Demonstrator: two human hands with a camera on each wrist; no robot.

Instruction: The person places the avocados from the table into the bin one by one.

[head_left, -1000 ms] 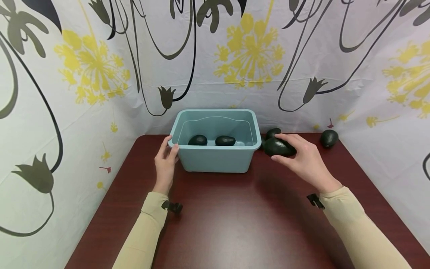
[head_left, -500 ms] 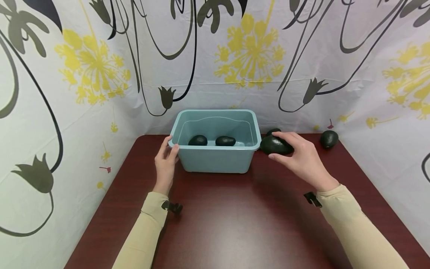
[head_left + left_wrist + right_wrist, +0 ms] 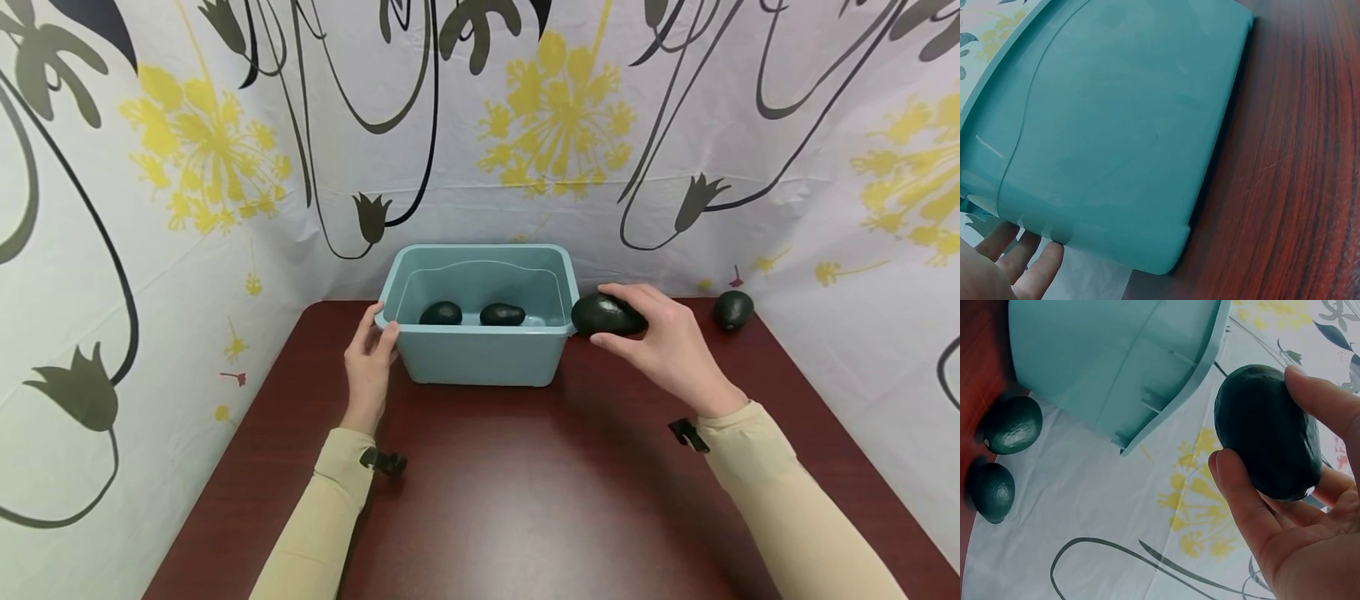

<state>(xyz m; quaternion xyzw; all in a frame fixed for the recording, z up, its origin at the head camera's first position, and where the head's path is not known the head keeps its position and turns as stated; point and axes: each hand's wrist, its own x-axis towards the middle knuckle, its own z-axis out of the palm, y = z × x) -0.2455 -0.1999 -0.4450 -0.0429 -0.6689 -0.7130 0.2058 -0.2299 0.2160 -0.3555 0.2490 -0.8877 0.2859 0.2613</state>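
Note:
My right hand [image 3: 671, 346] holds a dark green avocado [image 3: 607, 314] at the right rim of the light blue plastic bin [image 3: 480, 358]. In the right wrist view, the thumb and fingers grip this avocado [image 3: 1266, 431] above table height, apart from the bin wall. At the bin's left front corner, my left hand [image 3: 369, 367] grips the rim. Its fingertips [image 3: 1047, 262] touch the outer side wall in the left wrist view. Inside the bin lie two avocados, a left one [image 3: 441, 313] and a middle one [image 3: 502, 314].
Two more avocados, one nearer the bin [image 3: 1013, 425] and one beside it [image 3: 992, 492], lie on the table in the right wrist view; the head view hides them. A single avocado [image 3: 733, 310] rests at the far right corner. Patterned cloth [image 3: 480, 150] surrounds the dark red table [image 3: 495, 483].
My right hand has moved left and slightly up with the avocado, from beside the bin to its right rim, covering the avocados behind. The left hand and bin have stayed put.

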